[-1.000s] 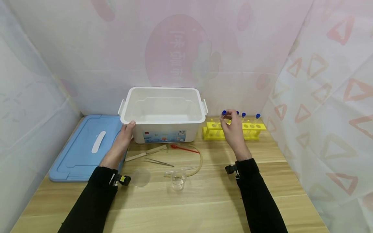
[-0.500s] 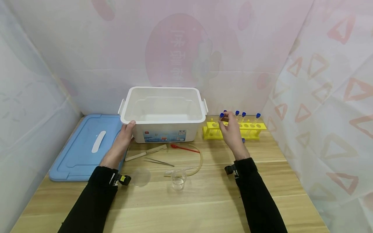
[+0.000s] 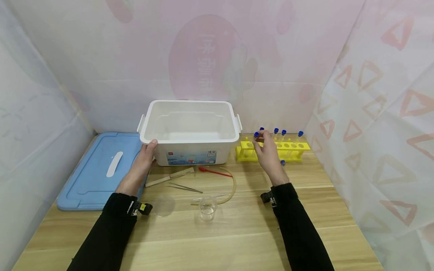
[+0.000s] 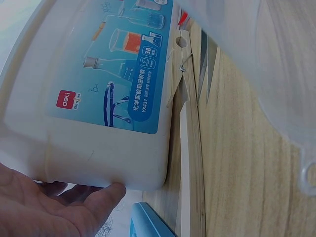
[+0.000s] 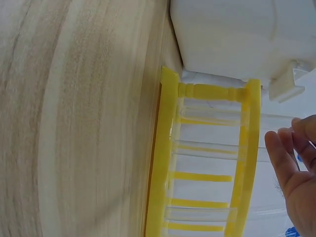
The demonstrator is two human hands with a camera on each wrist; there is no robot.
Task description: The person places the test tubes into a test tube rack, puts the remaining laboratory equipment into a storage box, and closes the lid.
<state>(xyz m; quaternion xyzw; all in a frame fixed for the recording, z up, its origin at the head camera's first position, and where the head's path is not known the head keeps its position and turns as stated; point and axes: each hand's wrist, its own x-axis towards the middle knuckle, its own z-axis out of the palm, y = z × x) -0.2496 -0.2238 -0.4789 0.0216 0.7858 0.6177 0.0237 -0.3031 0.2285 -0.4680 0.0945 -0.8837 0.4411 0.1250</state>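
Observation:
My left hand [image 3: 142, 161] rests against the front left corner of a white plastic box [image 3: 217, 152]; in the left wrist view its fingers [image 4: 101, 205] lie along the side wall. At the right, a yellow test tube rack [image 3: 301, 155] holds several capped test tubes. Over its left end my right hand [image 3: 269, 156] pinches a test tube [image 5: 276, 121] just below its blue cap [image 3: 256, 134]. The lower part of that tube stands in the rack. My fingers [image 5: 281, 158] partly hide its upper end in the right wrist view.
A blue lid [image 3: 88, 177] lies left of the box. In front are a wooden test tube clamp [image 3: 169, 178], tweezers [image 3: 186, 188], a red spoon [image 3: 213, 172], a tan hose [image 3: 234, 187], a clear cup [image 3: 207, 209] and a clear disc [image 3: 164, 206]. Another blue cap [image 3: 283, 162] shows at the rack's front foot.
My right hand has moved slightly left and down, lowering the test tube into the rack. More blue caps behind the hand have come into sight. The left hand stays where it was.

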